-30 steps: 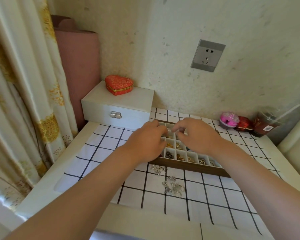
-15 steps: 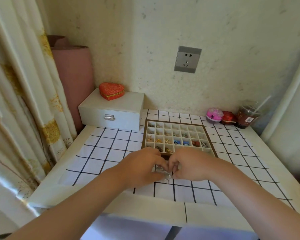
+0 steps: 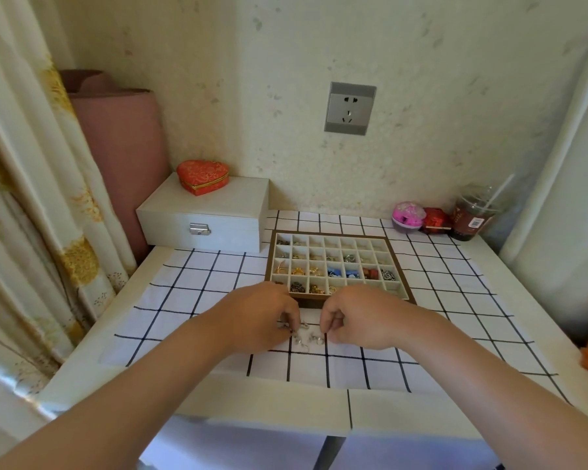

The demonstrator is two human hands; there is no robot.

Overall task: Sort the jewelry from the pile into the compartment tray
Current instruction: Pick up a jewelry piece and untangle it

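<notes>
The jewelry pile (image 3: 302,335), a few small silver pieces, lay on the checked cloth (image 3: 190,283) just in front of the compartment tray (image 3: 311,303), close enough that each piece had only a short way to go. The left hand (image 3: 262,313) and right hand (image 3: 357,317) met over it, fingers curled down with tips among the pieces, probably teasing them apart. Whether either had pinched one could not be told. The tray's nearer rows held gold, blue and red pieces, kept apart by kind.
</notes>
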